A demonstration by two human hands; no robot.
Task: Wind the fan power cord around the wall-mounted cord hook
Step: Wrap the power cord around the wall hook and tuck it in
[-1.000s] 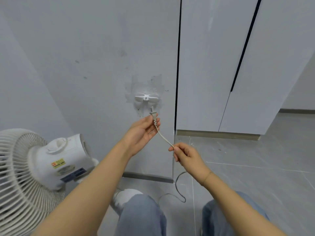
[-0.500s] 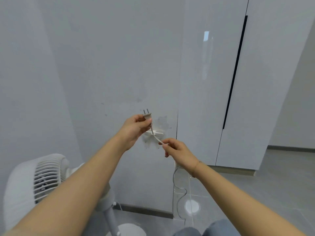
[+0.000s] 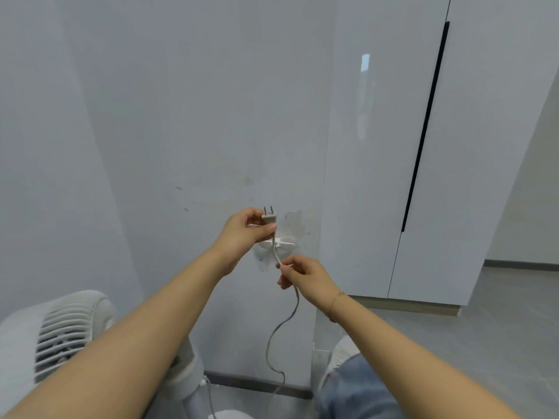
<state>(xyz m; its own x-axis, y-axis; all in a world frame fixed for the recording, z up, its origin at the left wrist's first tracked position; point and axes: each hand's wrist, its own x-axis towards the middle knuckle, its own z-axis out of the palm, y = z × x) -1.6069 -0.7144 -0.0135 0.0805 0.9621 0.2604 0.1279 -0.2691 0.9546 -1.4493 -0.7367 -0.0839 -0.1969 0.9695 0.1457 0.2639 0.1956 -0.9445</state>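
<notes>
Starting the first wrap | plug [image 3: 269, 218] was pinched in left hand [image 3: 246, 234], prongs up, just above the hook [image 3: 279, 244] | cord [image 3: 276, 255] was pinched by right hand [image 3: 304, 275] below it, nothing wound yet | cord probably best kept taut and looped under one arm tbh

Plug [image 3: 269, 217] now above cord hook [image 3: 279, 244]
</notes>
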